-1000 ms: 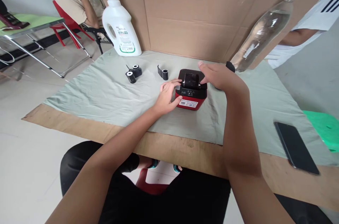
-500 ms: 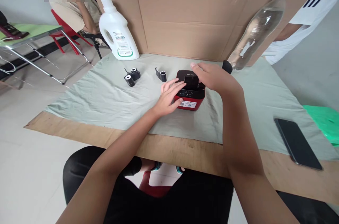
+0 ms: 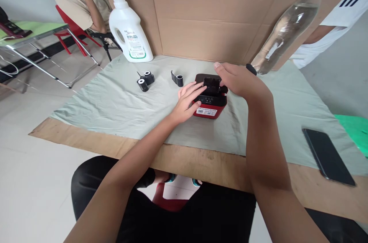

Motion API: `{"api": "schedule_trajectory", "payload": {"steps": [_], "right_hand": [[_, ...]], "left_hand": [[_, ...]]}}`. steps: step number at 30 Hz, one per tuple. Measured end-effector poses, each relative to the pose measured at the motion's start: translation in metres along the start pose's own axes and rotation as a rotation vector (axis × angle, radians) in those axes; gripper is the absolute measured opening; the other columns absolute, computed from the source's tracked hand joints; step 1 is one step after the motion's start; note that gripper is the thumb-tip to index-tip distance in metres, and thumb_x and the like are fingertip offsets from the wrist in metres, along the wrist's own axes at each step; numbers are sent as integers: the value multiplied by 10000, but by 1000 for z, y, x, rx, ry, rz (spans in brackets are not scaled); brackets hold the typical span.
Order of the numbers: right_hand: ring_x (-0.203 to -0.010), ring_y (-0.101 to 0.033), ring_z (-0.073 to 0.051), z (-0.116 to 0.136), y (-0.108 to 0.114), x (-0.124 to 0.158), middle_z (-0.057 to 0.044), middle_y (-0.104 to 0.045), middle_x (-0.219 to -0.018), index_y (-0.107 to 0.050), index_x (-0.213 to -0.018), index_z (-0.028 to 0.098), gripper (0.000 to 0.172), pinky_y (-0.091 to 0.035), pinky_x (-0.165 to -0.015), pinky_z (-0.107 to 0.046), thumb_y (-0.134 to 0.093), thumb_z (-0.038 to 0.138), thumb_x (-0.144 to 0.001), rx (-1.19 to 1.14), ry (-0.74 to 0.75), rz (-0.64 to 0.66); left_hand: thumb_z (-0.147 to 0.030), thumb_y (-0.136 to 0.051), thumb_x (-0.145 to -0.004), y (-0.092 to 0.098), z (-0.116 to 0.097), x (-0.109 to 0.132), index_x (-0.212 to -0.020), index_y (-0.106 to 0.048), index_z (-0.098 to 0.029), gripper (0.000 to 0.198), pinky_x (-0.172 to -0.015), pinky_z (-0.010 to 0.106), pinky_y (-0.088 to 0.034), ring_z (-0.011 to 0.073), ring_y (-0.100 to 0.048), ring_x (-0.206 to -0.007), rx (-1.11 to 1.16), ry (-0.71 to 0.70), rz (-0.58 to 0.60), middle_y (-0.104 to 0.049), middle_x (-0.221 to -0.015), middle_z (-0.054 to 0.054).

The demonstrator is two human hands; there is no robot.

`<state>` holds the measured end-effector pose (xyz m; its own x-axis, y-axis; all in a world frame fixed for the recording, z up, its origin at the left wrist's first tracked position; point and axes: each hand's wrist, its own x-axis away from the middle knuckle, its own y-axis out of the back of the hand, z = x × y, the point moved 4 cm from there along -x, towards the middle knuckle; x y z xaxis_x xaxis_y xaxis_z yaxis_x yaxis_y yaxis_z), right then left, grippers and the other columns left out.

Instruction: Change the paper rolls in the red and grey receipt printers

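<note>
A small red and black printer point(image 3: 211, 100) with a white label on its front stands on the cloth. My left hand point(image 3: 188, 101) rests on its left side, with fingers stretched over the black top and the thumb at the front edge. My right hand point(image 3: 237, 80) bends over the back right of the top, its fingers curled at the black lid point(image 3: 202, 77); the fingertips are partly hidden. A dark opening shows in the top, between the hands. Left of the printer lie a partly unrolled black roll point(image 3: 179, 80) and several small black rolls point(image 3: 143, 85) with white cores.
A white detergent bottle point(image 3: 132, 32) stands at the back left. A clear bottle point(image 3: 290, 30) with a blue cap leans at the back right before a cardboard panel point(image 3: 201, 36). A phone point(image 3: 329, 156) lies on the right. Two people are beyond the table point(image 3: 86, 132).
The view has shifted slightly, so the tabletop things appear a little farther right. The dark opening in the printer's top looks larger. Both hands stay at the printer.
</note>
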<state>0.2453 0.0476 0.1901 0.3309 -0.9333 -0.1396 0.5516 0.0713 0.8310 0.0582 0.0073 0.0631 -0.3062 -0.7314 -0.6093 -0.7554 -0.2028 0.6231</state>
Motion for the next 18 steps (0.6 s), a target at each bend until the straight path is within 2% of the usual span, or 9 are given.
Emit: {"api": "schedule_trajectory", "payload": {"steps": [4,10,15,18], "right_hand": [[-1008,-660,-354,2,3,1,-136,-703,-917,-715,-1075,235,565,-499,-978,-577,-319,637,-1052,6,-31,-15],[-897,-654,-298,7,2,1,-98,-686,-783,-630,-783,218,588,-490,-974,-561,-323,631,-1069,22,-54,19],[-925,-673,-297,1,0,-1,-71,-669,-751,-621,-780,237,604,-486,-978,-513,-306,665,-1067,53,-66,49],[-847,-679,-277,-4,-3,-3,-58,-642,-714,-638,-792,234,606,-502,-923,-479,-336,692,-1052,71,31,-9]], "left_hand": [[-601,-314,-1078,1,2,0,-1523,-557,-313,583,-1283,594,-204,330,-324,-1562,-14,-2,-1,-552,-1581,87],[-616,-306,-1077,3,2,-1,-1555,-521,-318,602,-1286,569,-196,324,-317,-1560,10,-8,-24,-527,-1604,78],[-620,-311,-1075,2,1,-1,-1619,-416,-315,632,-1288,531,-180,322,-306,-1567,26,24,-42,-460,-1666,78],[-624,-311,-1072,1,5,1,-1660,-323,-276,683,-1263,492,-232,306,-393,-1521,42,51,-66,-544,-1588,108]]}}
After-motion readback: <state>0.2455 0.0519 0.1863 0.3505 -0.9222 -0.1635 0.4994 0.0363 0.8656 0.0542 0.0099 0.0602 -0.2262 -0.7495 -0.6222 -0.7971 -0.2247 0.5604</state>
